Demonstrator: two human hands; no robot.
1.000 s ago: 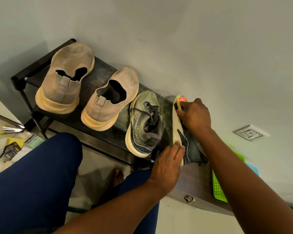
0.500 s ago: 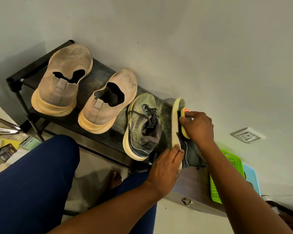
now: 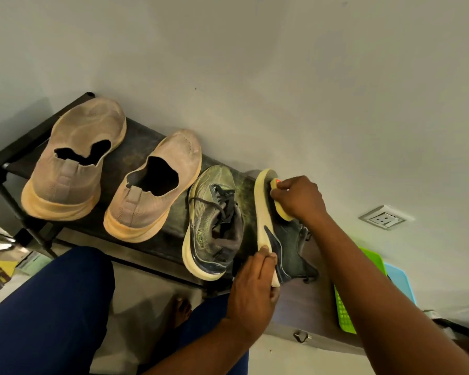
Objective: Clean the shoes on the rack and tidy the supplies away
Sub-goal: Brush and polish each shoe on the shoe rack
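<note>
Both forearms enter from the near edge and reach toward the far right. Left hand (image 3: pixel 251 289): fingers extended and close together, tips pressed against the pale sole of the tipped dark shoe (image 3: pixel 284 244). Right hand (image 3: pixel 299 197): farther off, knuckles up, fingers curled round a yellow brush (image 3: pixel 280 209). Both legs in navy trousers sit near left; one bare foot shows between them.
</note>
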